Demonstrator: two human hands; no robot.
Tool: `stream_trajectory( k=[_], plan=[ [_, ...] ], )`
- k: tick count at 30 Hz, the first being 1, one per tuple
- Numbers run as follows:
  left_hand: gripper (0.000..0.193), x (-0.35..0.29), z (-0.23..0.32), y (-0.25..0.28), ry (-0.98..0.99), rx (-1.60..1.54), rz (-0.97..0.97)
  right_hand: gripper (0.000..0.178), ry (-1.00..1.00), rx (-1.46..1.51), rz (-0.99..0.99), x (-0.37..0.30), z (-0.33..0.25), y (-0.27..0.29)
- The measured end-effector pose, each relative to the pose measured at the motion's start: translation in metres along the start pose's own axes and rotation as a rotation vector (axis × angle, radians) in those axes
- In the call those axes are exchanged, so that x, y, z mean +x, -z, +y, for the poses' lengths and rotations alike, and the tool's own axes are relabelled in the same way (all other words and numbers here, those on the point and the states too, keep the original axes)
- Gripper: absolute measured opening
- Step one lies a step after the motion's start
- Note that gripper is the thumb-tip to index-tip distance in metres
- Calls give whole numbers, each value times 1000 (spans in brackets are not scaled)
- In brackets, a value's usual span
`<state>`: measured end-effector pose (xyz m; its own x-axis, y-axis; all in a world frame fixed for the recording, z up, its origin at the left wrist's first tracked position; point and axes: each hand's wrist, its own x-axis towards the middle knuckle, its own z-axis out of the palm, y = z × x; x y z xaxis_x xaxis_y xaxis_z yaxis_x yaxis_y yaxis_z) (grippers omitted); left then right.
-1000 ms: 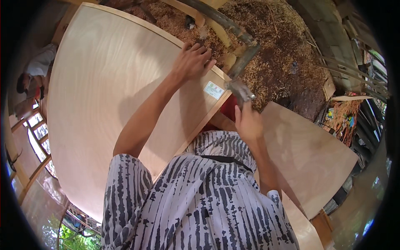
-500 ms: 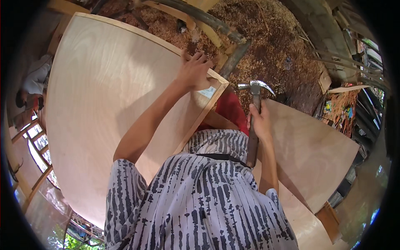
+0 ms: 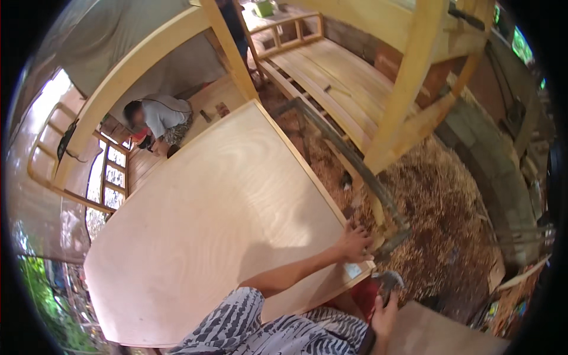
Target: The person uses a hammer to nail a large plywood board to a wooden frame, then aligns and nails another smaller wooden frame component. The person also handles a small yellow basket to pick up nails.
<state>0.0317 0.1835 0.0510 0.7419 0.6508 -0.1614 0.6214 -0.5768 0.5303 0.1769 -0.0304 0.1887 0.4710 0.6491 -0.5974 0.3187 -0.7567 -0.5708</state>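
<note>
A large pale plywood panel [image 3: 201, 219], edged with narrow wooden strips, lies in front of me and stretches to the far left. My left hand [image 3: 355, 242] grips its right edge near the close corner, fingers curled over the strip. Beside the fingers a small pale label [image 3: 353, 270] sticks to the panel. Just past that corner, my right hand [image 3: 384, 315] is closed round the handle of a claw hammer [image 3: 389, 281]. The hammer's head points up and away from me, apart from the panel; its lower handle is partly hidden.
A person [image 3: 160, 121] in a white shirt crouches beyond the panel at the left. Wooden frames [image 3: 408, 77] and a slatted platform [image 3: 331, 83] stand at the back. A grey bar [image 3: 349, 154] runs beside the panel. Wood shavings [image 3: 438, 207] cover the ground; another plywood sheet [image 3: 438, 331] lies lower right.
My view has swung up and left, bringing the crouching person and the wooden frames into sight. Both hands keep their holds, the left on the panel edge and the right on the hammer.
</note>
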Motion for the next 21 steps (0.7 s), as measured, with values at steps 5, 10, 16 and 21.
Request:
stream_trajectory(
  k=[5,10,16,21],
  plan=[
    [26,-26,-10,4,-26,-442,500,46,586,-348,234,-12,9,-34],
    [13,-28,-20,-4,-43,-397,541,54,406,-542,25,-16,-6,-49],
    [14,-49,-17,1,-39,-437,532,49,349,-605,-6,-32,-3,-73],
    [14,-54,-14,-1,-27,-413,545,48,459,-569,125,-21,22,-85]
  ],
)
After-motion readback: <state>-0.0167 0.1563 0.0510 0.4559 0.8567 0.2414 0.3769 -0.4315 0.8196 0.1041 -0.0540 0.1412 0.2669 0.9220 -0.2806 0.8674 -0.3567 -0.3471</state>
